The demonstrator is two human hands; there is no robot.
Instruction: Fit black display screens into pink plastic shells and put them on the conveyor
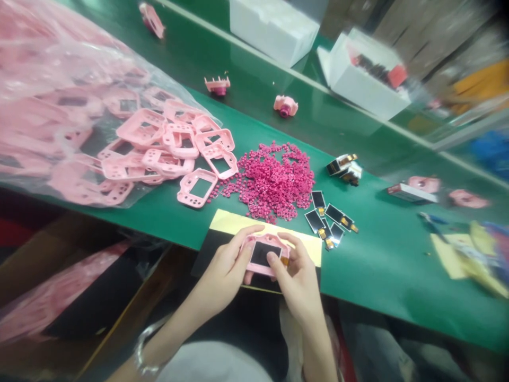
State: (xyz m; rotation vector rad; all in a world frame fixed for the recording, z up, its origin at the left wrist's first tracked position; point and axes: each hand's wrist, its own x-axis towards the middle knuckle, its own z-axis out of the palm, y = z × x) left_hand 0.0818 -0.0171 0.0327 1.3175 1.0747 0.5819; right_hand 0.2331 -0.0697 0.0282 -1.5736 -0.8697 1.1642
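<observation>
My left hand (225, 268) and my right hand (296, 270) both grip a pink plastic housing (245, 249) above a yellow-edged black sheet (264, 225). A dark rectangular display screen (260, 253) sits in the housing's window, with an orange flex strip (284, 261) showing at its right side. Just beyond my right hand lie several loose display screens (324, 220) with orange strips. A heap of small magenta rubber parts (274, 183) lies ahead of my hands. Further left, several empty pink housings (170, 148) spill from a clear plastic bag (59, 106).
The green work mat (377, 254) ends in a front edge near my hands. Small pink toy cameras (285, 105) stand beyond the heap. White foam boxes (368, 74) sit at the back, black-and-gold components (344, 168) to the right, and papers (465, 260) at far right.
</observation>
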